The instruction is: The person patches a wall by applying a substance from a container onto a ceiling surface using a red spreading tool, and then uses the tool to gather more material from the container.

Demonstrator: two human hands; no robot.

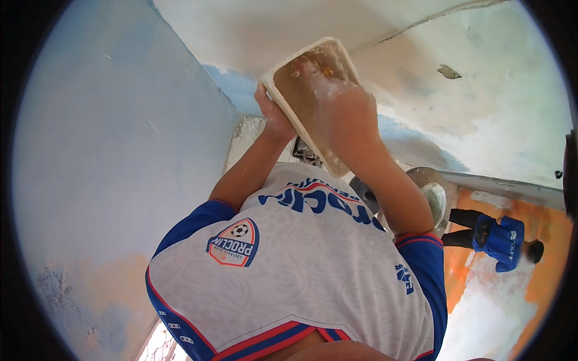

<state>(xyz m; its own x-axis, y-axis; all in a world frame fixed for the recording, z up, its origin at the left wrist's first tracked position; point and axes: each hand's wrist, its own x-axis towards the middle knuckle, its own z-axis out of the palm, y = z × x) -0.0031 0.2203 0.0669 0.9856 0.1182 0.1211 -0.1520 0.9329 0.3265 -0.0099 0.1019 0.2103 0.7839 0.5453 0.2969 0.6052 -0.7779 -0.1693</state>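
A pale rectangular tray [328,42] with a wet, brownish inside is tilted between my hands in the upper middle of the head view. My left hand [275,117] is closed on its left side. My right hand [343,111], whitened and blurred by motion, is inside the tray, reaching toward a small orange-yellow spot at the far end; its fingers are too smeared to show whether they hold anything.
Pale, patchy walls [102,150] surround me, one cracked at the top. A round metal container [433,198] is partly behind my right arm. Another person [500,240] in a blue top and dark trousers is at the right beside an orange-and-white patched wall [494,307].
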